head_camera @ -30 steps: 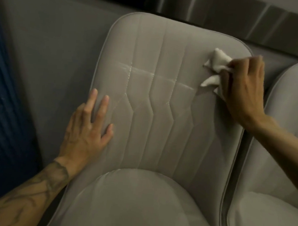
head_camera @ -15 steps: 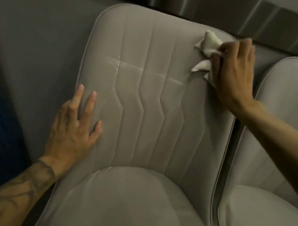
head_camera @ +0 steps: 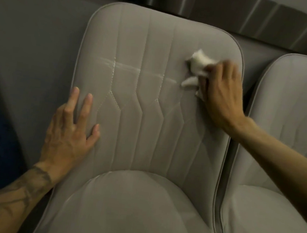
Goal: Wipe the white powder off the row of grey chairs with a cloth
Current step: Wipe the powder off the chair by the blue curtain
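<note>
Right hand (head_camera: 220, 96) grips a bunched white cloth (head_camera: 199, 64) and presses it to the backrest of the near grey chair (head_camera: 147, 40), at about 2 o'clock on the panel. The hand is blurred, so finger detail is unclear. Left hand (head_camera: 68, 132) lies flat with fingers straight and spread, holding nothing, and braces the backrest at 8 o'clock.

A white powder streak (head_camera: 127, 68) runs across the panel from 10 o'clock to just beside the cloth. Some powder shows in the stitched seams.

Judgement: this backrest is partly wiped. Draw the cloth toward 9 o'clock along the streak with firm pressure. Then work down each seam toward 6 o'clock, turning the cloth to a clean face. A second chair (head_camera: 292, 92) stands at 3 o'clock; whether it carries powder cannot be told.
</note>
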